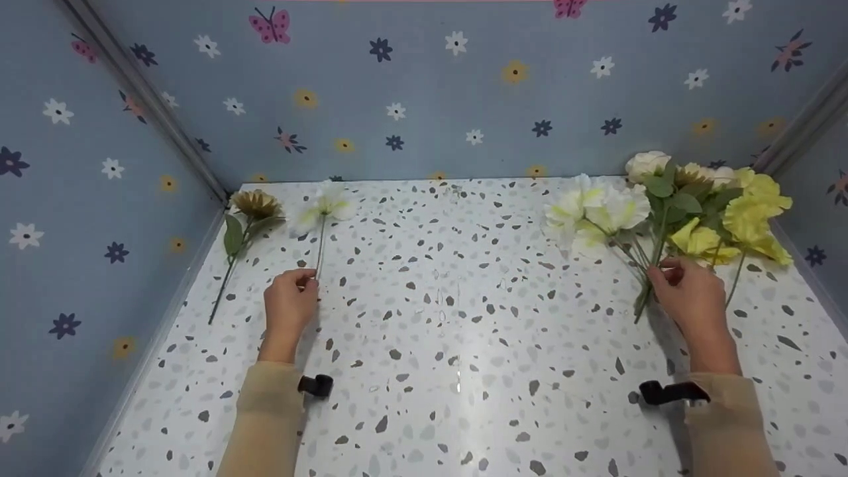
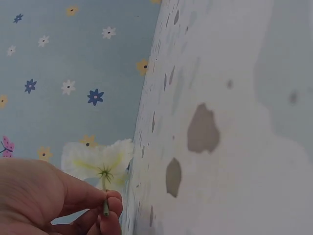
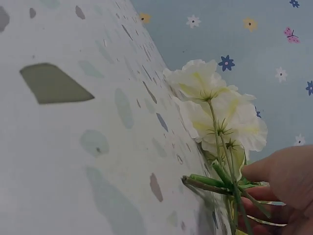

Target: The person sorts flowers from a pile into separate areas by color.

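Blue back wall [image 1: 434,86] is bearing printed flowers [image 1: 381,50] and butterflies [image 1: 270,26]. Left wall [image 1: 66,218] and right wall [image 1: 818,199] are flanking it, grey metal strips [image 1: 148,99] lining the corners. White speckled tabletop [image 1: 424,358] is meeting the back wall's lower edge.

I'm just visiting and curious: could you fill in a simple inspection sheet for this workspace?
Surface: white speckled tabletop.
Job's things: single white flower, brownish flower lying at far left; white flowers and yellow flowers grouped at right.
Clutter: nothing seen.
Hands: left hand pinches the single white flower's stem; right hand holds stems in the right-hand group.
Cables: nothing seen.
Surroundings: blue panels patterned with flowers and butterflies.
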Motion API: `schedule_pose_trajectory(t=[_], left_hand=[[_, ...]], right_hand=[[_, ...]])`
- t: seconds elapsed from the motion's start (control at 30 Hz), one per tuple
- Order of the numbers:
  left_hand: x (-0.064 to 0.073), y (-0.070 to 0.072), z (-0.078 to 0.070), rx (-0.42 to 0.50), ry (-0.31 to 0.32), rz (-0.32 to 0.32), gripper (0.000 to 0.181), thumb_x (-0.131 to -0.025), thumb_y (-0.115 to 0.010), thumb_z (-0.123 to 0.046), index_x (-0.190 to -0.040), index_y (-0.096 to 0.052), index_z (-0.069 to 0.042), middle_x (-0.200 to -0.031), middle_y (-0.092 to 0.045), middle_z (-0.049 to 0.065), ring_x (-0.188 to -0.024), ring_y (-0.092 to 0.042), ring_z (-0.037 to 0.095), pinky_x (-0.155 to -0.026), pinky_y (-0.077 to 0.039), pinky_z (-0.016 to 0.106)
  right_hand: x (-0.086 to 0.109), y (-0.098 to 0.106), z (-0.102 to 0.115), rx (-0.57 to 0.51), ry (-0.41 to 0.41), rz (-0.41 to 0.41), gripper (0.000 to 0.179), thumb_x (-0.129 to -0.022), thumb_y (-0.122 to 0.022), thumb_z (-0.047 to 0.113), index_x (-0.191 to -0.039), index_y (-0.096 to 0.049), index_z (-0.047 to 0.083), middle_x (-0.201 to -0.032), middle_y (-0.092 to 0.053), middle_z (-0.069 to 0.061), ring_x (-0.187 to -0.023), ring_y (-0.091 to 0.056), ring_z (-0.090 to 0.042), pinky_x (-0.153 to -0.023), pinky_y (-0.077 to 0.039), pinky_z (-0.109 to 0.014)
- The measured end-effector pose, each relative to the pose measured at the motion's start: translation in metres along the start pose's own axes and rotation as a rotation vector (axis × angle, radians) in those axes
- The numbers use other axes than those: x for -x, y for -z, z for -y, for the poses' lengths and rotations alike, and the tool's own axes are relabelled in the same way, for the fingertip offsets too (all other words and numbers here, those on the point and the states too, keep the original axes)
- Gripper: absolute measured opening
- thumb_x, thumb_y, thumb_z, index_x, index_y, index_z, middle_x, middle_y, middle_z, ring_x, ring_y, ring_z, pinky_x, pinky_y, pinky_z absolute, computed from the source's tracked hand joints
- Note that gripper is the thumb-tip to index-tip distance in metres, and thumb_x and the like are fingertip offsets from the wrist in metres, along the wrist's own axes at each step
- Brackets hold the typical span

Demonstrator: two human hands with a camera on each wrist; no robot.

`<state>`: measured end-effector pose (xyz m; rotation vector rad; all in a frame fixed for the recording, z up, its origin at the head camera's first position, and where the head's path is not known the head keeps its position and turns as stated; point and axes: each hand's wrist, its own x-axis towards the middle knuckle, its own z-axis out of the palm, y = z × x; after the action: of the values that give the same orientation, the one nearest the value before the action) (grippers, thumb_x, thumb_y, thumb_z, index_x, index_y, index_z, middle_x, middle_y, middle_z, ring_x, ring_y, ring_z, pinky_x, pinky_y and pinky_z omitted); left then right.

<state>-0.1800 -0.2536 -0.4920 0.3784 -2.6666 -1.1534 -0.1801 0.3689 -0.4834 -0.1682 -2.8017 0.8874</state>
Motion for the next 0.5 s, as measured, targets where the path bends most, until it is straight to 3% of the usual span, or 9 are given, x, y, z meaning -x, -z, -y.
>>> schedule_pose_trajectory(t=[0.2, 0.33, 0.5], left_hand=[[0.0009, 0.0017, 0.0029, -0.023, -0.006, -0.017, 0.024, -0.104, -0.062, -0.002, -0.120, -0.078, 0.008, -0.108, -0.074, 0.028, -0.102, -0.069, 0.044, -0.091, -0.054, 0.056], [0.0006, 0.0021, 0.0026, -0.047, -0.003, -0.015, 0.022, -0.105, -0.063, -0.002, -0.117, -0.079, 0.007, -0.106, -0.074, 0.026, -0.101, -0.068, 0.043, -0.091, -0.054, 0.056], [0.0014, 0.0062, 0.0006, -0.084, 0.014, 0.034, 0.024, -0.104, -0.064, -0.005, -0.117, -0.078, 0.007, -0.107, -0.074, 0.024, -0.101, -0.068, 0.043, -0.092, -0.054, 0.055]], right_hand=[[0.0002, 0.0021, 0.0008, -0.004, -0.014, 0.039, 0.036, -0.111, -0.065, 0.024, -0.131, -0.070, -0.005, -0.111, -0.075, -0.028, -0.089, -0.071, -0.036, -0.064, -0.051, -0.029], [0.0007, 0.0031, 0.0017, -0.015, -0.030, 0.048, 0.033, -0.111, -0.065, 0.020, -0.132, -0.071, -0.005, -0.114, -0.074, -0.030, -0.089, -0.072, -0.036, -0.062, -0.051, -0.027], [0.0009, 0.0029, 0.0024, -0.020, -0.050, 0.066, 0.035, -0.111, -0.064, 0.021, -0.134, -0.070, -0.005, -0.115, -0.073, -0.030, -0.092, -0.073, -0.038, -0.062, -0.053, -0.028]])
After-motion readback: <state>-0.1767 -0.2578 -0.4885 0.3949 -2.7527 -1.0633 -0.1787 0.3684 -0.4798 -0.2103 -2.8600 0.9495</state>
